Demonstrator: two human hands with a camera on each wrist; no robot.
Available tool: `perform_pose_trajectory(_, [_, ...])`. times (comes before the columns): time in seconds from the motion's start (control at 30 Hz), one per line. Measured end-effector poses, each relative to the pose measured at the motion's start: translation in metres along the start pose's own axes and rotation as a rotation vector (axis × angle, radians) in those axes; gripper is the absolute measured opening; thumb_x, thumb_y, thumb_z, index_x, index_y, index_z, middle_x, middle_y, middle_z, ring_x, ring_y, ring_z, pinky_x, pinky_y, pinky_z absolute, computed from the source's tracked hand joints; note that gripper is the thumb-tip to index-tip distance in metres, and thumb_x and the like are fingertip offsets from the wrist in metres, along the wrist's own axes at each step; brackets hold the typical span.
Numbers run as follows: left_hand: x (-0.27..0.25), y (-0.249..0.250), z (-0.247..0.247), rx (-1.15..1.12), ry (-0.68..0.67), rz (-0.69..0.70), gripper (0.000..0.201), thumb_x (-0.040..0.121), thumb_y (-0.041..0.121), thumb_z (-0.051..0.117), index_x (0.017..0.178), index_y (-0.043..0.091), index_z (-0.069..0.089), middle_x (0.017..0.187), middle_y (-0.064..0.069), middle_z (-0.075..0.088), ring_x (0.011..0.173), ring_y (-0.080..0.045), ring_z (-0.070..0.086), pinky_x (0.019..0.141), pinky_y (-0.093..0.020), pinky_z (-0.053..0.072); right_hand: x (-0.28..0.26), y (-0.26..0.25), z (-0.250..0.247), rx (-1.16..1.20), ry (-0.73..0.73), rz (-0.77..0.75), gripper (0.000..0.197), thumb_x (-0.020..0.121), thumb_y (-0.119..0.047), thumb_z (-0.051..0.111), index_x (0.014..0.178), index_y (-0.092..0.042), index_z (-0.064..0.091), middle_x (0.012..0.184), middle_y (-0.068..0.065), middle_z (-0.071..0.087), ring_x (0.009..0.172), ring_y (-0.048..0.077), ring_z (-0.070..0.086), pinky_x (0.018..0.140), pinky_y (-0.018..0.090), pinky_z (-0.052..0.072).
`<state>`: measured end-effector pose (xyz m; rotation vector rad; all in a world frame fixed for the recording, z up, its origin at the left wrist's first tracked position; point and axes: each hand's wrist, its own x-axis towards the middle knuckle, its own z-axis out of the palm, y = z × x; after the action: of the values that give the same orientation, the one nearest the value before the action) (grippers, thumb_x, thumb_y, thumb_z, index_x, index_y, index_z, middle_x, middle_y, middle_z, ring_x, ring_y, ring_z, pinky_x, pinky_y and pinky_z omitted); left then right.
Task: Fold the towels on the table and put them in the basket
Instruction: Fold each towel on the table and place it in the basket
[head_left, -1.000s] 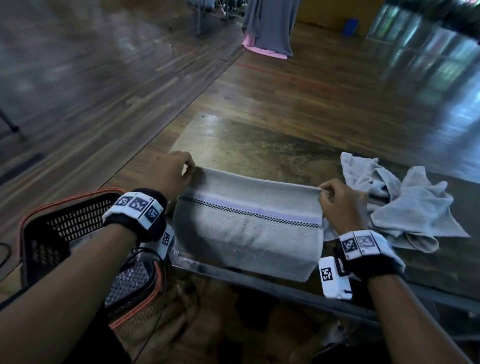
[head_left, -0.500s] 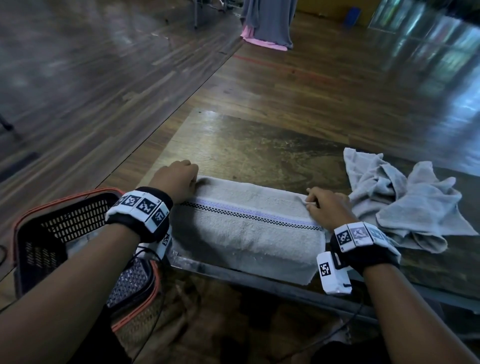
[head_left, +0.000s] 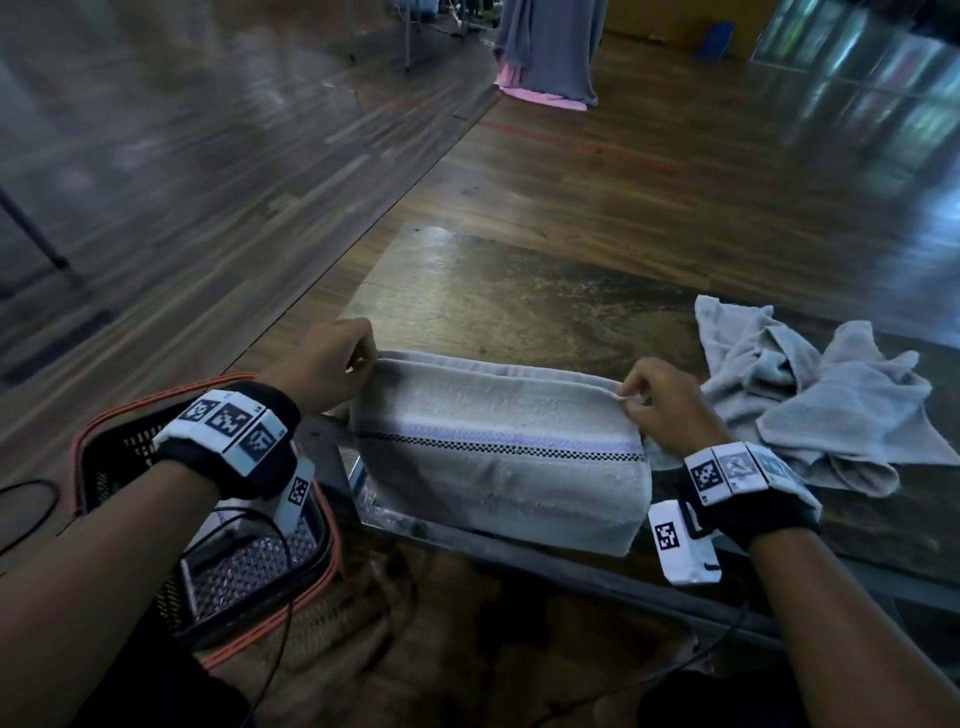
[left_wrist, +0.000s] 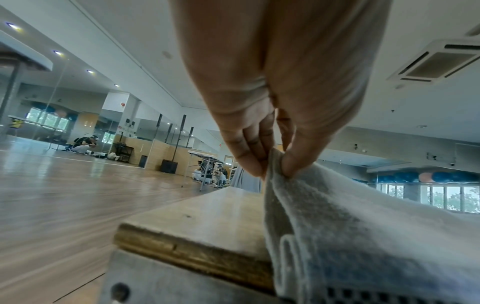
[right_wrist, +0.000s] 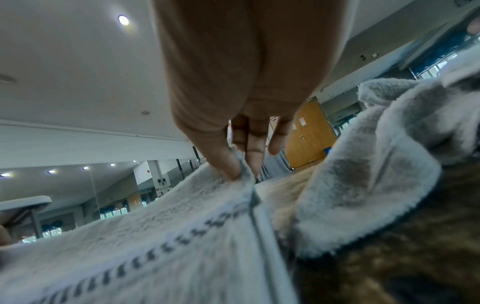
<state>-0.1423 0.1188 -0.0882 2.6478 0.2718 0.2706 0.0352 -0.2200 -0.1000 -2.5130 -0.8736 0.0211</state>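
Worktop (head_left: 519, 291) near edge: striped towel (head_left: 498, 467) lies long axis left-right; left hand (head_left: 332, 364), right hand (head_left: 660, 405) pinch far corners; basket (head_left: 260, 571) lower left, nearer left hand.

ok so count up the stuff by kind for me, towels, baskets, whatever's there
Towels: 2, a striped towel pinched by the left hand and right hand, and a crumpled grey towel
Baskets: 1, a black basket
Tables: 1, a wooden table
Total: 4

No readable text, brand or number anywhere; only black-and-white square code markers on both wristbands (head_left: 228, 423); undecipherable.
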Motion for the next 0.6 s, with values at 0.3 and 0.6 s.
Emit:
perform_pose_trajectory(0.3, [-0.050,0.005,-0.022,-0.088,0.062,0.008,0.026,0.079,-0.003,0.060,0.095,0.017,0.055,0.088,-0.003,0.062,0.080,-0.023,0.060,0.073,-0.038,0.053,-0.051,-0.026,-0.024,0.033,0.023,-0.129,0.014,0.077,-0.004,0.071,0.090,-0.008,0.071,0.084,0.004,0.059,0.075,0.013,0.053,0.063,0.016,0.037])
perform_pose_trajectory(0.6, [-0.107,0.025,-0.031,0.016,-0.079,0.197,0.017,0.083,0.009,0.066,0.100,0.008,0.067,0.091,-0.006,0.065,0.079,-0.018,0.057,0.071,-0.027,0.044,-0.110,-0.029,-0.053,-0.024,0.032,-0.153,0.014,0.080,-0.007,0.070,0.094,-0.003,0.071,0.086,0.009,0.067,0.075,0.015,0.056,0.071,0.025,0.039])
